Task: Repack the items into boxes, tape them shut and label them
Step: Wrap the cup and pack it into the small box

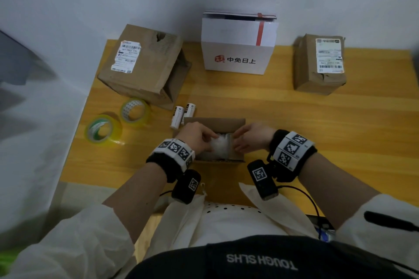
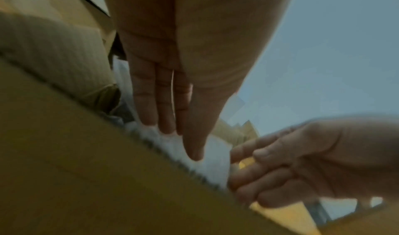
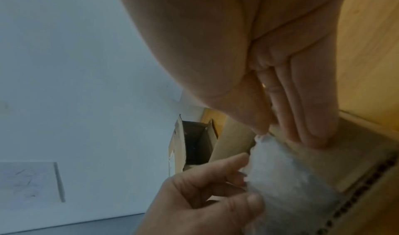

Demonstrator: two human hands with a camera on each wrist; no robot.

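Note:
A small open cardboard box (image 1: 214,123) stands on the table just in front of me. A bundle of white foam wrap (image 1: 218,145) sits inside it. My left hand (image 1: 197,136) reaches in from the left and holds the bundle between thumb and fingers. In the left wrist view its fingertips (image 2: 166,129) dig into the wrap (image 2: 215,153) behind the box's near wall (image 2: 86,170). My right hand (image 1: 251,138) comes in from the right. In the right wrist view its thumb and fingers (image 3: 270,127) pinch the wrap's upper edge (image 3: 287,179) at the box's right side.
Two white tubes (image 1: 178,116) lie just behind the box on the left. Two tape rolls (image 1: 103,129) (image 1: 135,111) sit near the table's left edge. A brown box (image 1: 145,63), a white printed box (image 1: 238,45) and another brown box (image 1: 319,63) line the wall.

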